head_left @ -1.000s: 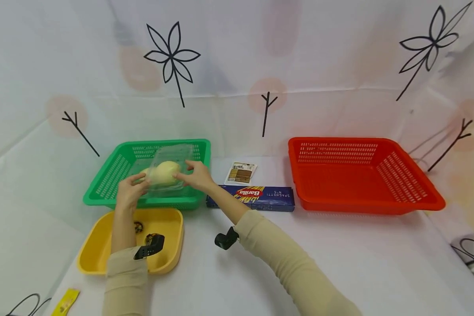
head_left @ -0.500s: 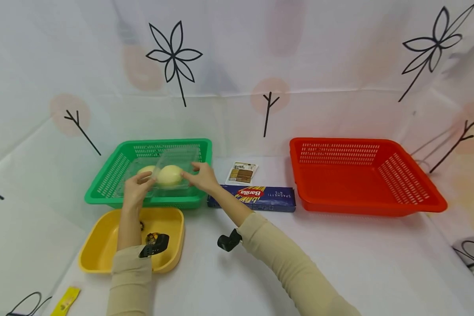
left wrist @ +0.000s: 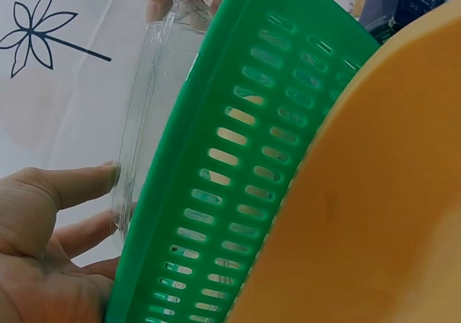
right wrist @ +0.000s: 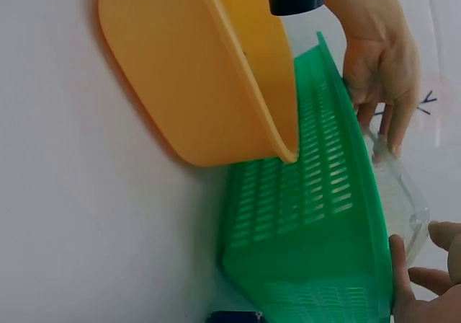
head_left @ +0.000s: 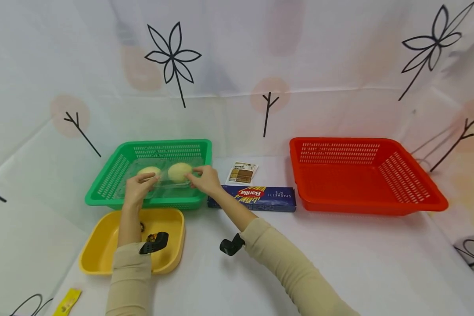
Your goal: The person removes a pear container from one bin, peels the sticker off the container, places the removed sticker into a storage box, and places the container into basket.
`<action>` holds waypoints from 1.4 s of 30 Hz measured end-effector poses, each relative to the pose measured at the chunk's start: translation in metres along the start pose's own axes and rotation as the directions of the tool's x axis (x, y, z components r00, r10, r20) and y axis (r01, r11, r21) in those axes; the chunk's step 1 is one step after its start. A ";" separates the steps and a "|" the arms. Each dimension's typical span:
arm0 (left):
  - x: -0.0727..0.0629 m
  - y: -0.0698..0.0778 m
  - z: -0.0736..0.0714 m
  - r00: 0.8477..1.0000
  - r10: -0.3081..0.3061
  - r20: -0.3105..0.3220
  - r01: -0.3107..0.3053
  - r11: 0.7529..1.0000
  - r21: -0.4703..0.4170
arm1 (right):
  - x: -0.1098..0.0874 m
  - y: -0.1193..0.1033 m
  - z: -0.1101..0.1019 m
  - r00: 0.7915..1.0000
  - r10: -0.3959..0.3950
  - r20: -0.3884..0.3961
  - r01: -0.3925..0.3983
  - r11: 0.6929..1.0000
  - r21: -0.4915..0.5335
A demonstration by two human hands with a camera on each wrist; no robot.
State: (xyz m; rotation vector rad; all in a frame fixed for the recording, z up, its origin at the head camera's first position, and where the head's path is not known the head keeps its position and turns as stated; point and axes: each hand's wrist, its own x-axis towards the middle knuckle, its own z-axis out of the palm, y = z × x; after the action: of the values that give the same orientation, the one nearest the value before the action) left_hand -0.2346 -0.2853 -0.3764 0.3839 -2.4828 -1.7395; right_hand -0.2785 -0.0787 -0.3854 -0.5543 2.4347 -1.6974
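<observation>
Both hands are at a clear plastic container (head_left: 168, 181) over the green basket (head_left: 102, 180). My left hand (head_left: 137, 188) pinches its left end between thumb and fingers. At the other end, my right hand (head_left: 206, 180) grips the edge by its fingertips. Inside the plastic shows a smooth, pale yellow rounded item (head_left: 179, 172). A similar pale item (head_left: 148, 170) lies to the left, also under clear plastic and partly behind the left fingers. In the left wrist view, the plastic edge (left wrist: 140, 114) stands just above the basket rim.
A yellow tub (head_left: 98, 250) with small dark items stands in front of the green basket. A blue spaghetti box (head_left: 270, 199) and a flat packet (head_left: 242, 173) lie between it and the red basket (head_left: 339, 184). A yellow sachet (head_left: 67, 302) lies at front left.
The clear container has gone from tilted up to lying flatter and lower in the green basket, shifting right. Both hands have moved slightly right with it, and the left pale item shows more.
</observation>
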 end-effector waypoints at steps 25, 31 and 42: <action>-0.001 -0.011 0.005 0.982 0.185 -0.027 -0.182 0.978 0.102 | -0.013 0.008 0.013 0.972 -0.208 -0.111 0.182 0.962 -0.203; -0.002 -0.011 0.009 0.980 0.187 -0.068 -0.174 0.971 0.162 | -0.019 0.002 0.015 0.959 -0.280 -0.038 0.237 0.870 -0.432; -0.004 -0.011 0.008 0.982 0.177 -0.067 -0.161 0.966 0.201 | -0.027 0.005 0.013 0.966 -0.255 -0.040 0.235 0.934 -0.271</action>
State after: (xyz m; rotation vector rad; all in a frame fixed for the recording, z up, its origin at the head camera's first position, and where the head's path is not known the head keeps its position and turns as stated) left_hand -0.2312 -0.2805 -0.3892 0.2445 -2.5490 -1.3934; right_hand -0.2512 -0.0788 -0.3976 -0.8767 2.7691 -1.5036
